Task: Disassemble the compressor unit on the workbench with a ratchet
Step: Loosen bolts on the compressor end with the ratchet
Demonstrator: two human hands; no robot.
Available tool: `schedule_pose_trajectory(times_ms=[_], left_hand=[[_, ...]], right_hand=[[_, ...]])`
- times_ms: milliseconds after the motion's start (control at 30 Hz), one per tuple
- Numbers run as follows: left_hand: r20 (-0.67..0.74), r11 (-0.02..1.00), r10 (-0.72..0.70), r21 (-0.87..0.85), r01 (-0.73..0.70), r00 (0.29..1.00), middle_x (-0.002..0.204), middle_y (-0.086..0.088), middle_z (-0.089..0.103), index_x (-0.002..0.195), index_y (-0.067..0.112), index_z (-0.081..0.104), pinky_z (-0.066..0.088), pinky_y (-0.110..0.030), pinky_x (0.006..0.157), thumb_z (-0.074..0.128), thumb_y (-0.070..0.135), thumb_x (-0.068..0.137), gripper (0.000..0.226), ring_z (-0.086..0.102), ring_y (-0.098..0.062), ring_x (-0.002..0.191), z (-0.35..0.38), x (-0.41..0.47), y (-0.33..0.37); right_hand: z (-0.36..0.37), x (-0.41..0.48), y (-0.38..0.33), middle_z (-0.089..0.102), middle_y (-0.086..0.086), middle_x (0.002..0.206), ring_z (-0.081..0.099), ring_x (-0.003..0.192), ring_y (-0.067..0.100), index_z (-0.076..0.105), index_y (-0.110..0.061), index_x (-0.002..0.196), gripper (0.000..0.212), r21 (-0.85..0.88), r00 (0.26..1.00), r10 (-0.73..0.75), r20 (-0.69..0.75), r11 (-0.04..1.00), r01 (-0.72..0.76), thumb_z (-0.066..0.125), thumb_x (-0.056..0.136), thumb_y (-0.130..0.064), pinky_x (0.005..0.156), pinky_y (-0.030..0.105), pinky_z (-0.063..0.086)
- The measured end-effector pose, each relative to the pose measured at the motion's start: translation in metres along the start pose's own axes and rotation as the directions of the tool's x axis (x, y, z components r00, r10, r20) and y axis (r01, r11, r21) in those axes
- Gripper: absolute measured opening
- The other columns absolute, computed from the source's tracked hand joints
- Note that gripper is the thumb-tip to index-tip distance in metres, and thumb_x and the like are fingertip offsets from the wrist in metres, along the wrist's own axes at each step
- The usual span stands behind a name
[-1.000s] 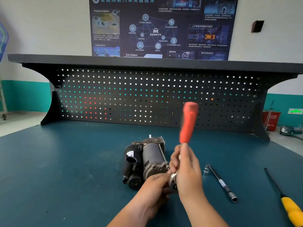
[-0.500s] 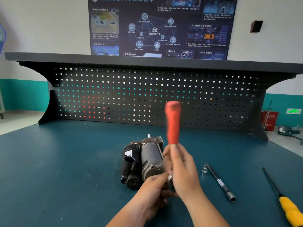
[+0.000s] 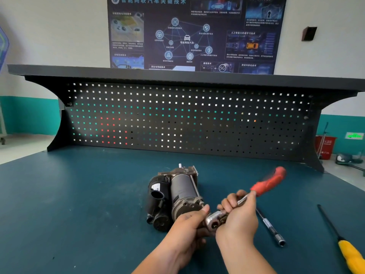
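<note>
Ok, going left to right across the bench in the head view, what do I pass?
The compressor → right hand, gripping the ratchet → metal extension bar → yellow-handled screwdriver. The left hand overlaps the compressor, so it is left out.

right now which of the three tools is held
The red-handled ratchet: the right hand grips its shaft; the extension bar and yellow-handled screwdriver lie on the bench.

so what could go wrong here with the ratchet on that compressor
The right hand grips the ratchet close to its head, not on the red handle, so with little leverage it may slip off. The left hand holds the compressor right beside that head, so a slip could pinch it. The compressor lies on the workbench with no clamp in view and may roll.
</note>
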State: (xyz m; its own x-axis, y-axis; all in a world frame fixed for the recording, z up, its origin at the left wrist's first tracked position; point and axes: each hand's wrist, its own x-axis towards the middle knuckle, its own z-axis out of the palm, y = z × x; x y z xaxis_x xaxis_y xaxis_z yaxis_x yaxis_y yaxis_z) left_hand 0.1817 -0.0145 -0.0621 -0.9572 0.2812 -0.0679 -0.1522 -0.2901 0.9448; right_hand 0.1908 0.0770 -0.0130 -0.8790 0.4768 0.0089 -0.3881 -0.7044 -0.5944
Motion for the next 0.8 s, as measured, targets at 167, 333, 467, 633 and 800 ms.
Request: schedule_pose_trajectory(times_ms=[167,333,467,633,800], left_hand=[[-0.005,0.999,-0.042,-0.008,0.042,0.999,0.059,0.0,0.063,0.067,0.018,0.063,0.03,-0.017,0.041,0.059,0.034,0.088,0.026,0.06,-0.011,0.047,-0.001,-0.001,0.001],[0.008,0.997,-0.065,0.053,0.064,0.998,0.048,0.004,0.052,0.06,0.018,0.055,0.028,-0.017,0.041,0.053,0.024,0.091,0.032,0.051,-0.008,0.04,-0.001,-0.004,0.002],[0.01,0.999,-0.039,0.032,0.038,0.999,0.068,-0.012,0.05,0.075,0.012,0.061,0.031,-0.027,0.056,0.06,0.017,0.07,0.007,0.047,-0.021,0.062,0.001,-0.007,0.004],[-0.009,0.999,-0.018,0.051,0.018,1.0,0.05,-0.004,0.047,0.063,0.011,0.054,0.028,-0.021,0.044,0.054,0.006,0.084,0.021,0.041,-0.013,0.044,-0.001,-0.005,0.003],[-0.039,0.999,0.011,0.047,-0.009,0.999,0.051,-0.002,0.057,0.063,0.015,0.059,0.024,-0.019,0.04,0.06,0.033,0.085,0.028,0.049,-0.01,0.039,0.001,-0.002,0.005]], right_hand=[[0.003,-0.003,0.002,0.03,-0.009,0.044,0.025,0.037,0.006,0.042,-0.018,0.07,0.04,-0.111,0.971,-0.082,0.225,0.988,0.109,0.032,0.099,-0.042,0.044,0.022,0.025],[0.002,-0.011,0.009,0.038,-0.008,0.046,0.03,0.043,0.003,0.05,-0.018,0.07,0.036,-0.359,0.709,-0.196,0.678,0.753,0.551,0.043,0.087,-0.049,0.044,0.018,0.027],[0.004,-0.013,0.01,0.056,-0.005,0.058,0.045,0.049,0.008,0.056,-0.027,0.072,0.038,-0.433,0.525,-0.176,0.833,0.382,0.816,0.037,0.084,-0.059,0.05,0.033,0.036],[0.004,-0.017,0.013,0.041,-0.007,0.05,0.034,0.047,0.006,0.047,-0.02,0.065,0.038,-0.444,0.664,-0.218,0.715,0.592,0.672,0.044,0.083,-0.053,0.047,0.024,0.029],[0.002,-0.008,0.007,0.031,-0.01,0.045,0.026,0.038,0.007,0.039,-0.018,0.067,0.04,-0.187,0.974,-0.139,0.179,0.967,0.172,0.035,0.098,-0.043,0.047,0.025,0.025]])
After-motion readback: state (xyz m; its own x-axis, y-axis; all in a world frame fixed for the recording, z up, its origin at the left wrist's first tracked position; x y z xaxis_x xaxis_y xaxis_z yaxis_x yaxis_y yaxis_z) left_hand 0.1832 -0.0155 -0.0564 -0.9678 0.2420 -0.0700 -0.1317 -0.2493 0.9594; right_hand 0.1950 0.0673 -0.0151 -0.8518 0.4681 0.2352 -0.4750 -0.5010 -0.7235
